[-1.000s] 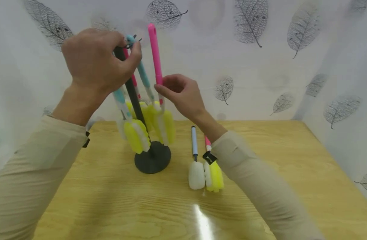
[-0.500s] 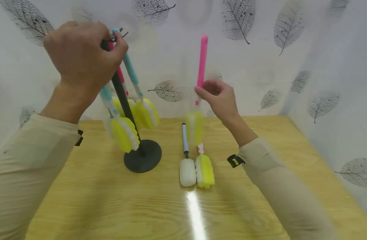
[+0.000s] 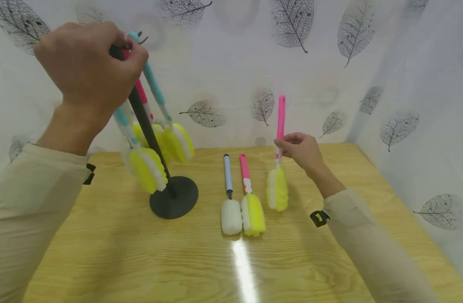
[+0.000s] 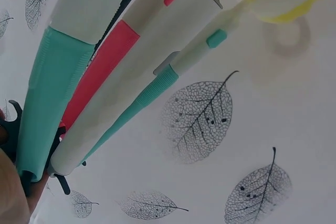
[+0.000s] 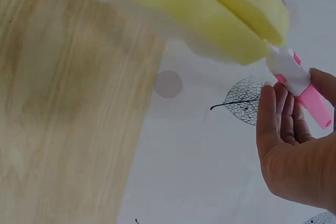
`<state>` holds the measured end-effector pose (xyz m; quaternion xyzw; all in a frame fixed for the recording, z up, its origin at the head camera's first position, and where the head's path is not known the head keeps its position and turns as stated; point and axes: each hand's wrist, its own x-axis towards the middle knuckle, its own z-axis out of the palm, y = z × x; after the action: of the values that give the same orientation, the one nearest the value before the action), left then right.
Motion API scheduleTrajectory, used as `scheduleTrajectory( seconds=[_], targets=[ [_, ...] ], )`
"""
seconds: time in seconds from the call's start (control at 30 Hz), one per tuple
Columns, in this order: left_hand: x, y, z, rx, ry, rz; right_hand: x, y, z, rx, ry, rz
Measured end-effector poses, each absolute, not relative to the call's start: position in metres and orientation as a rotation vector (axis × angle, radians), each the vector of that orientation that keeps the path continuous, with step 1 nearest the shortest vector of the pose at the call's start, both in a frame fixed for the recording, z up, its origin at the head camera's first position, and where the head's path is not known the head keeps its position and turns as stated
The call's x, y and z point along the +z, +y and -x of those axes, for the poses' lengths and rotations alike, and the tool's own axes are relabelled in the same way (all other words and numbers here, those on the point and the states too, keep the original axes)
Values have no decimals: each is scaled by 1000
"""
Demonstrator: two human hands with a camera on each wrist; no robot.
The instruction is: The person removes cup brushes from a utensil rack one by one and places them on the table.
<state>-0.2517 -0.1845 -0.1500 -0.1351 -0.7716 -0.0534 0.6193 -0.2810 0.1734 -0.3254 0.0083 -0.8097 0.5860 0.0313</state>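
My left hand grips the top of a black stand, which leans a little over its round base. Several sponge brushes hang from the stand's hooks, among them one with a teal handle and one with a red handle; the left wrist view shows a white handle too. My right hand pinches a pink-handled sponge brush between thumb and fingers, low on the handle. That brush is upright, its yellow and white sponge head downward. Whether its head touches the table cannot be told.
A blue-handled brush with a white sponge head lies on the wooden table, beside a pink-handled brush with a yellow and white head. Behind the table hangs a white leaf-patterned cloth.
My right hand has carried the pink-handled brush away from the stand, to the right and down, past the two lying brushes. My left hand has kept its grip on the stand's top.
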Motion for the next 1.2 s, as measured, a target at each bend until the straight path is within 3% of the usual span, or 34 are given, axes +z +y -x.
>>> scheduleTrajectory(
  seconds=[0.57, 1.2],
  targets=[
    [-150, -188, 248, -188, -1765, 316, -388, 170, 292, 1831, -2974, 110],
    [-150, -189, 249, -185, -1736, 345, -412, 162, 298, 1477, -3155, 113]
  ],
)
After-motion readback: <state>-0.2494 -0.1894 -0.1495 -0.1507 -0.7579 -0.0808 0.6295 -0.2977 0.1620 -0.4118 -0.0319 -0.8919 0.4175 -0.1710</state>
